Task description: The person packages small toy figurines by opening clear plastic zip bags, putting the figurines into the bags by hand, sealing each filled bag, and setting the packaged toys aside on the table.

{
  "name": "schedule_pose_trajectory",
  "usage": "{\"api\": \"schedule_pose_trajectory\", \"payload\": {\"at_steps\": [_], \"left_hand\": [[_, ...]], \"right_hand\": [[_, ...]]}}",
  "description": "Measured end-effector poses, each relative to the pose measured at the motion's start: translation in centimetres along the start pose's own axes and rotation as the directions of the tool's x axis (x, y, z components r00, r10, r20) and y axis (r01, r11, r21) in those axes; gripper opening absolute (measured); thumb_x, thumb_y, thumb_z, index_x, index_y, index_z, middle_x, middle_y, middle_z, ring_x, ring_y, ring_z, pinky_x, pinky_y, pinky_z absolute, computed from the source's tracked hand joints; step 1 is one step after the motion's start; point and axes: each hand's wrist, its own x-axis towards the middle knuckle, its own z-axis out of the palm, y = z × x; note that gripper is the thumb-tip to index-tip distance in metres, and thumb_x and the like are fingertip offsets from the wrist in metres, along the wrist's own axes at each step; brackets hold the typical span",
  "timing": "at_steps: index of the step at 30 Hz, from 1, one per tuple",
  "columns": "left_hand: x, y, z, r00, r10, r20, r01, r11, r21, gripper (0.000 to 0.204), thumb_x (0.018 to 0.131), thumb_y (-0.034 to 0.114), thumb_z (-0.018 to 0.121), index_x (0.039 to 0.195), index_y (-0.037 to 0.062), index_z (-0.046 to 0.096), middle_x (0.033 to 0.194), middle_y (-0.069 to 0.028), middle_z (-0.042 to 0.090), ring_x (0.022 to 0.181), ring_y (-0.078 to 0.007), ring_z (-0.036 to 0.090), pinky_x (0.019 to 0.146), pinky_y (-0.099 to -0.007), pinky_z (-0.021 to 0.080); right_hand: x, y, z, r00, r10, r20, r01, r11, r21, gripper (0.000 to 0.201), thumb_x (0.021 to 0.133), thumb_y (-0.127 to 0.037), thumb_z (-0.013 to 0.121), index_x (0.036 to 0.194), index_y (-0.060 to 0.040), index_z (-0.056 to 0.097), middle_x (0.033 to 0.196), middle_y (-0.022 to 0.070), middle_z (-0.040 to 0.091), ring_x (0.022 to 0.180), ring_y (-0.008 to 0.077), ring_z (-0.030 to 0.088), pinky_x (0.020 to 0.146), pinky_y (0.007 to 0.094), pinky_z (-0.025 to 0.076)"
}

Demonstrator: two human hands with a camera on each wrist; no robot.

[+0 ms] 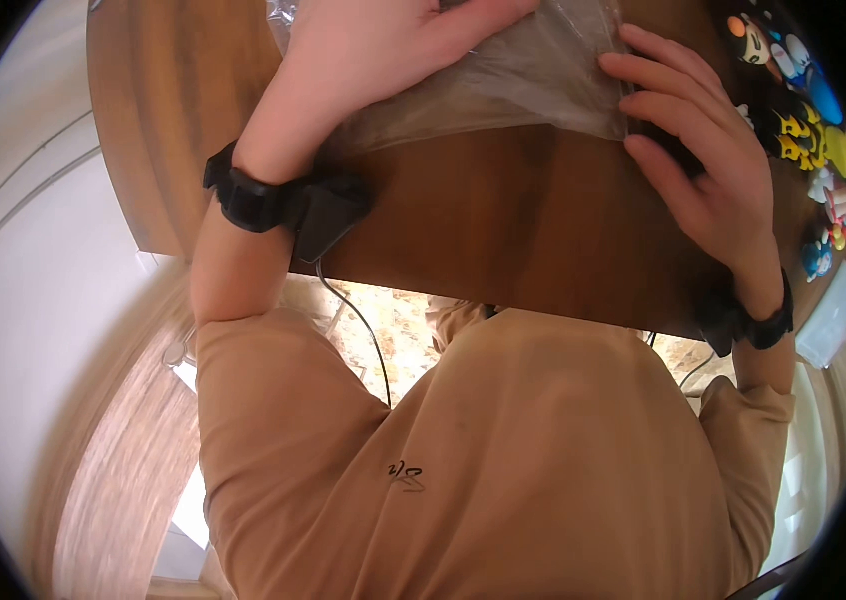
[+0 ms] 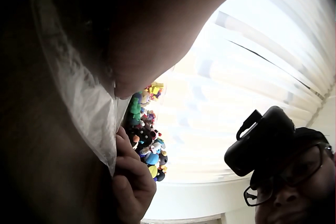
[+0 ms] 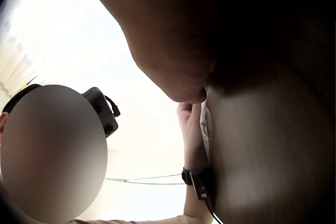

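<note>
A clear plastic bag (image 1: 533, 95) lies on the dark wooden table, its near edge running below both hands. Over its left part rests my left hand (image 1: 373, 45), thumb stretched out to the right across the plastic; the other fingers are cut off by the top of the head view. My right hand (image 1: 708, 150) is at the bag's right edge, fingers spread and gently bent, fingertips right at the plastic. In the left wrist view the bag (image 2: 86, 106) slopes down to a corner beside the right hand (image 2: 134, 182). The right wrist view is mostly dark.
Several small colourful toy figures (image 1: 808, 130) crowd the table's right side. The table's (image 1: 503, 230) near edge runs just before the person's torso. A black wrist camera (image 1: 328, 210) with a cable (image 1: 368, 325) hangs from the left wrist; another band (image 1: 768, 320) circles the right wrist.
</note>
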Motion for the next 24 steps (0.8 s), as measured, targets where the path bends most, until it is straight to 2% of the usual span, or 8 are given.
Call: {"api": "schedule_pose_trajectory", "payload": {"at_steps": [3,5,12,14,15,17,24], "left_hand": [[-0.05,0.08,-0.02,0.998,-0.057,0.023,0.056,0.998,0.031,0.044,0.080,0.020,0.075,0.118,0.0010,0.064,0.133,-0.0214,0.056,0.130,-0.0431,0.045,0.108,-0.0471,0.037],[-0.31,-0.27,0.22,0.999,0.025,-0.036,-0.025,1.000,0.000,0.044,0.080,0.022,0.075,0.118,0.0019,0.064,0.133,-0.0206,0.056,0.129,-0.0433,0.046,0.108,-0.0474,0.037],[-0.49,-0.12,-0.07,1.000,-0.004,-0.027,0.005,0.999,0.032,0.045,0.079,0.024,0.074,0.119,0.0029,0.064,0.133,-0.0196,0.056,0.129,-0.0441,0.045,0.107,-0.0483,0.037],[-0.28,0.29,-0.44,0.994,-0.095,0.051,0.090,0.993,0.080,0.046,0.079,0.023,0.074,0.119,0.0034,0.064,0.134,-0.0194,0.055,0.130,-0.0441,0.044,0.107,-0.0486,0.037],[-0.37,0.37,-0.24,0.994,-0.096,0.053,0.092,0.993,0.079,0.046,0.079,0.023,0.074,0.119,0.0034,0.064,0.134,-0.0194,0.055,0.130,-0.0441,0.044,0.107,-0.0486,0.037],[-0.49,0.13,0.15,0.999,-0.027,-0.029,0.028,0.999,0.038,0.046,0.079,0.023,0.075,0.119,0.0037,0.064,0.135,-0.0191,0.055,0.130,-0.0441,0.044,0.107,-0.0485,0.037],[-0.26,0.44,0.03,0.998,-0.057,0.023,0.056,0.997,0.043,0.046,0.078,0.022,0.075,0.120,0.0044,0.064,0.136,-0.0185,0.054,0.131,-0.0433,0.043,0.108,-0.0480,0.037]], "right_hand": [[0.08,0.02,-0.09,1.000,-0.005,0.007,0.005,1.000,-0.002,0.020,0.079,0.003,0.067,0.098,0.0036,0.061,0.124,0.0177,0.064,0.129,0.0395,0.052,0.105,0.0475,0.040],[0.06,-0.06,-0.02,1.000,0.013,0.015,-0.013,1.000,0.006,0.020,0.079,0.002,0.067,0.098,0.0039,0.061,0.124,0.0181,0.064,0.129,0.0402,0.052,0.105,0.0475,0.040],[0.22,-0.23,-0.03,1.000,0.003,0.030,-0.004,1.000,0.009,0.021,0.079,0.002,0.067,0.099,0.0038,0.061,0.125,0.0188,0.063,0.128,0.0414,0.051,0.105,0.0486,0.039],[0.12,-0.15,-0.02,0.999,-0.004,0.033,0.003,1.000,0.020,0.021,0.079,0.002,0.067,0.099,0.0036,0.060,0.125,0.0187,0.063,0.128,0.0417,0.051,0.105,0.0493,0.039],[-0.07,-0.19,-0.03,0.999,-0.003,0.034,0.002,1.000,0.023,0.021,0.079,0.002,0.067,0.099,0.0036,0.060,0.125,0.0187,0.063,0.128,0.0417,0.051,0.105,0.0493,0.039],[-0.07,-0.20,-0.07,0.999,-0.011,0.036,0.010,1.000,0.024,0.022,0.078,0.001,0.068,0.098,0.0033,0.060,0.126,0.0184,0.063,0.128,0.0420,0.051,0.105,0.0498,0.039],[-0.19,-0.29,-0.12,0.999,0.001,0.035,-0.002,1.000,0.009,0.023,0.076,0.003,0.068,0.097,0.0033,0.060,0.126,0.0179,0.063,0.128,0.0422,0.051,0.104,0.0514,0.040]]}}
